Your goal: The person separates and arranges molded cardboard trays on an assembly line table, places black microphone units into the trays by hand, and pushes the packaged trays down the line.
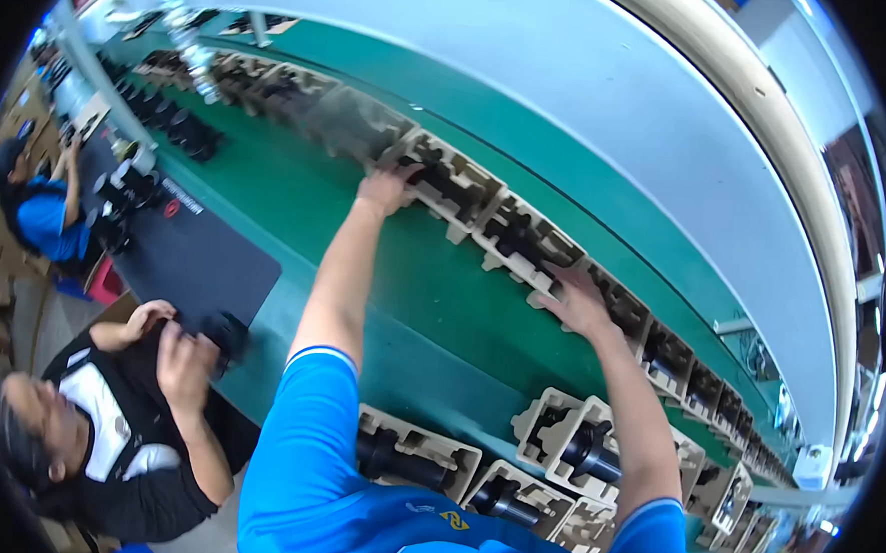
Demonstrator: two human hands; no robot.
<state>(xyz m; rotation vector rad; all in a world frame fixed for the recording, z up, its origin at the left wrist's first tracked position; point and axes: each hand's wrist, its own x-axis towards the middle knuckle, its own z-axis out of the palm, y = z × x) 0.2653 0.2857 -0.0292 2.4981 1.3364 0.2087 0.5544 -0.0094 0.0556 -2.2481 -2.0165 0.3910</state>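
Note:
My left hand (390, 186) reaches to the far row and curls its fingers over the left end of a beige moulded tray (456, 220) with black parts inside. To its right, a second moulded tray (504, 263) holds a dark cylindrical assembly (520, 238). My right hand (580, 304) lies at that tray's right end, thumb and fingers spread, touching its edge and the start of the adjoining tray (627, 311). Some fingertips of both hands are hidden among the trays and dark parts.
The row of trays runs along the green bench (442, 287). Close to my body stand more trays (469, 458) with black cylinders. At left, a co-worker in black (143, 461) handles a dark part by a dark mat (204, 254); another person in blue (50, 216) sits beyond.

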